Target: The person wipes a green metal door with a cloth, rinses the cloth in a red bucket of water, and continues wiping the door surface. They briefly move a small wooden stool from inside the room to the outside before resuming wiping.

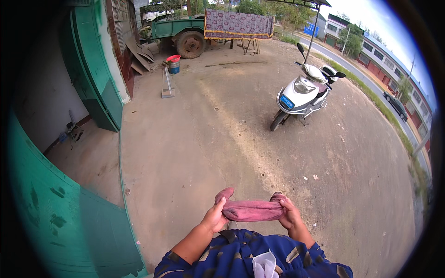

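Observation:
A damp-looking pink cloth (pixel 255 210) is stretched sideways in front of my body, folded into a thick band. My left hand (pixel 215 216) grips its left end, thumb on top, and a loose flap sticks up beyond the fingers. At the other end my right hand (pixel 289 212) holds a bunched, darker part of the cloth. The palms and most fingers are partly hidden behind the fabric. Below, a white cloth (pixel 265 264) hangs against the front of my blue patterned garment (pixel 229 255).
Green metal doors (pixel 94 66) frame a doorway at left. A white scooter (pixel 303 90) stands ahead right. Farther off are a metal dustpan (pixel 168 91), a bucket (pixel 174 65) with a red basin, a green trailer (pixel 177 29) and a draped patterned cloth (pixel 240 24). A road runs along the right.

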{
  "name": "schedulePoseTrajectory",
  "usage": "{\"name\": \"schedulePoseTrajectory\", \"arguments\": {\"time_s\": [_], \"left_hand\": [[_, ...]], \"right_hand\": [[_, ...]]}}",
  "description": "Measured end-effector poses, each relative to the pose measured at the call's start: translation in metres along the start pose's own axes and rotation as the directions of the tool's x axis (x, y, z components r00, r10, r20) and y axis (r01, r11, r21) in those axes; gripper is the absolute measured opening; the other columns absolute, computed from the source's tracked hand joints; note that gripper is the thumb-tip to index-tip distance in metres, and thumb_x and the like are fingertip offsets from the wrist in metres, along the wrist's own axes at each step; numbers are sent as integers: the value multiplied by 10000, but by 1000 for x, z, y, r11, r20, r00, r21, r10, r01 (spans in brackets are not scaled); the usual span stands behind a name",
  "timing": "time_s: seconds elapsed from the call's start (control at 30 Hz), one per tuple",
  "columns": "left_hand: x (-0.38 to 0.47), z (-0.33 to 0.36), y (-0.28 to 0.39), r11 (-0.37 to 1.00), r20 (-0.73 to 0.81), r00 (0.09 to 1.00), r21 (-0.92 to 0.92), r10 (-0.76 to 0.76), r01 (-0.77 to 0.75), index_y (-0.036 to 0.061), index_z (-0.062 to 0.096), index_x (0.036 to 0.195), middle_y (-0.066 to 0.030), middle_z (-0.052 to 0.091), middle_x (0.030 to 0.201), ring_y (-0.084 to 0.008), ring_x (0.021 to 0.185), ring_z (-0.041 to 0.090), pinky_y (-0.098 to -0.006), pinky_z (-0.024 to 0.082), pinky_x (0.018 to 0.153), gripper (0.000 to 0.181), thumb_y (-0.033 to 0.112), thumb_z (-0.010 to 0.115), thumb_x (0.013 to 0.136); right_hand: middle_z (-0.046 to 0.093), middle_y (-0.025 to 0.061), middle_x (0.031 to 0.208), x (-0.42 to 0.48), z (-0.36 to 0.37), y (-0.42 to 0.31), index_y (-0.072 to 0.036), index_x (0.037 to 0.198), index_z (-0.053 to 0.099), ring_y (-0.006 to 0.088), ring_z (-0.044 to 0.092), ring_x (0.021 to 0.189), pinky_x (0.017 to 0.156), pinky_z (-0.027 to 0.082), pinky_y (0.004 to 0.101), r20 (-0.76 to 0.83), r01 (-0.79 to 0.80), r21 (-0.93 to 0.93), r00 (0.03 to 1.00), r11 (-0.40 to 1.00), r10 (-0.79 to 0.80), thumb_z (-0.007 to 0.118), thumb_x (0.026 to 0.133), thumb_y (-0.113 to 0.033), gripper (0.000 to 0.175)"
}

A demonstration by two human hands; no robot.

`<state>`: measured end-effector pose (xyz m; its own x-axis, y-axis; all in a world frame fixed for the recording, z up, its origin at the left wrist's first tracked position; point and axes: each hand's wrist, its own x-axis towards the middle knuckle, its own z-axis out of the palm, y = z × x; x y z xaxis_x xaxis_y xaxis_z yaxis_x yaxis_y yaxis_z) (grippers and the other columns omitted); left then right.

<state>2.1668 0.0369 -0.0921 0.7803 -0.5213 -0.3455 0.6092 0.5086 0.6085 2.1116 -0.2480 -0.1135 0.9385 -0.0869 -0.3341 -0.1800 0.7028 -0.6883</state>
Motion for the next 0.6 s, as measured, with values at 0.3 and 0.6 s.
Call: {"name": "schedulePoseTrajectory", "arguments": {"time_s": [0.3,0.6], "left_hand": [[83,-94,158,942,-276,915,-82,294,-327,188,386,1431,-2,389,1464,-261,1281,443,-492,425,1008,467,404,403,1017],[241,-181,316,950,-308,935,-195,175,-242,196,359,1446,-23,361,1474,-275,1308,424,-500,411,1029,515,432,446,998]], "right_hand": [[586,94,1241,256,163,9,-58,1308,471,232,585,1136,999,465,404,325,-295,-175,883,940,337,559,939,-94,381],[587,93,1224,464,263,22,-63,1266,490,227,592,1116,990,479,394,247,-311,-145,908,939,339,550,943,-82,329]]}}
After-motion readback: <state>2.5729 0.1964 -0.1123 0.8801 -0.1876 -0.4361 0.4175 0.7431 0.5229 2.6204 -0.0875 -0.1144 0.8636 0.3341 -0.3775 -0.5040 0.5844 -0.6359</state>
